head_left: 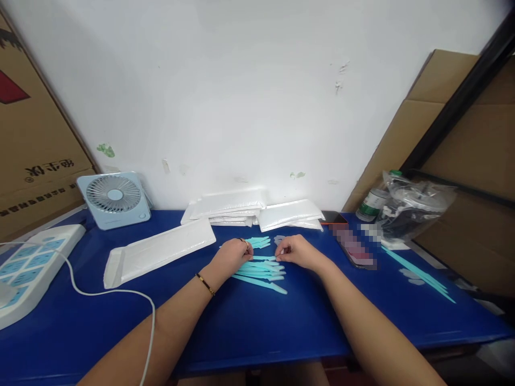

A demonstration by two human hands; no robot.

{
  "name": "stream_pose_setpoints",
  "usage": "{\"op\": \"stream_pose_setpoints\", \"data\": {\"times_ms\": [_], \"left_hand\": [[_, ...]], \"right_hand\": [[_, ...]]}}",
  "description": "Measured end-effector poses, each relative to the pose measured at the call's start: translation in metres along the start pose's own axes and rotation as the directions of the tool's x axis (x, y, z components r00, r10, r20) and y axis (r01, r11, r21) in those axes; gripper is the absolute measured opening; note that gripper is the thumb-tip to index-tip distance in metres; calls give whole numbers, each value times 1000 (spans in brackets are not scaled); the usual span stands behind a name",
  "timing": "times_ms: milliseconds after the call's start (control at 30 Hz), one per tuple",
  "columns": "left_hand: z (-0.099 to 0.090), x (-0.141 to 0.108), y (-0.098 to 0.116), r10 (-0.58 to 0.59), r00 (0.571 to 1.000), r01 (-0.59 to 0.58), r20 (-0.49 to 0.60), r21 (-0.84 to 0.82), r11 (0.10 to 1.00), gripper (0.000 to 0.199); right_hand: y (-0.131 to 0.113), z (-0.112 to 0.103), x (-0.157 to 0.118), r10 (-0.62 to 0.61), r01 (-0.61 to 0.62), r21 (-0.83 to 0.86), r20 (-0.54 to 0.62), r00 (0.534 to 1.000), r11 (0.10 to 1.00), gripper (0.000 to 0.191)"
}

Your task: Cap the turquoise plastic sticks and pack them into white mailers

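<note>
Bare forearms [177, 321] cross the near edge of the blue tabletop [257, 343], bringing the left hand [230, 256] and right hand [298, 251] to its middle, fingertips pinched on opposite ends of one slim teal stick [263, 258], apparently to hold it level. Other teal sticks [257, 272] lie just nearer that edge, left ends bunched, pale tips fanned, while white packets [225, 203] sit along the far edge, seemingly out of the way.

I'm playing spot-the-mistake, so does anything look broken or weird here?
Yes, the wall looks damaged: a green patch shows above the fan, and rough scuffs at upper right break up its plain white surface. I see nothing spilled.
</note>
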State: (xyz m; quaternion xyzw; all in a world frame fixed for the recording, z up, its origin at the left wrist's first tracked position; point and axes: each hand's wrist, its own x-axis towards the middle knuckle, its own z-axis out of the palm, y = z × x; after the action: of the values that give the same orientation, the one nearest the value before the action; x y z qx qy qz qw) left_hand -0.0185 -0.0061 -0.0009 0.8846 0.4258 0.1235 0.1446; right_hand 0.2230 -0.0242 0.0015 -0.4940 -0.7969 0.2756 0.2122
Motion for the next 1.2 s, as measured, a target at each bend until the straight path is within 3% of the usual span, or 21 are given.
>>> {"op": "stream_pose_setpoints", "data": {"times_ms": [67,233,500,633,700,800,933,1067,1200], "left_hand": [[-1,-1,-1,8,1000,-9,-8,-26,1000,13],[-2,-1,-7,-22,982,28,-189,31,999,22],[1,4,-9,-18,989,36,-145,118,992,16],[-4,3,-6,-37,979,66,-198,138,988,21],[-7,1,-3,-60,967,91,-249,113,989,22],[-12,-3,-1,-109,960,111,-258,-6,994,23],[-11,-5,-1,-144,969,98,-202,-225,970,24],[-8,-3,-4,-155,966,90,-205,-296,951,25],[-5,-2,-7,-161,964,89,-214,-311,946,25]], "right_hand": [[1,-3,-1,1,-1,-4,-29,1000,1000,12],[8,-10,0,51,-99,-162,-280,959,982,16],[9,4,9,-35,-47,-389,-201,979,920,8],[4,4,8,-32,-68,-422,-226,974,904,7],[3,2,6,-29,-58,-333,-252,967,941,6],[3,-5,3,30,-40,-25,-315,949,999,7],[0,-13,2,122,17,364,-355,927,931,25],[-3,-12,2,155,22,481,-326,933,876,38],[-1,-10,3,178,4,516,-303,936,857,36]]}}
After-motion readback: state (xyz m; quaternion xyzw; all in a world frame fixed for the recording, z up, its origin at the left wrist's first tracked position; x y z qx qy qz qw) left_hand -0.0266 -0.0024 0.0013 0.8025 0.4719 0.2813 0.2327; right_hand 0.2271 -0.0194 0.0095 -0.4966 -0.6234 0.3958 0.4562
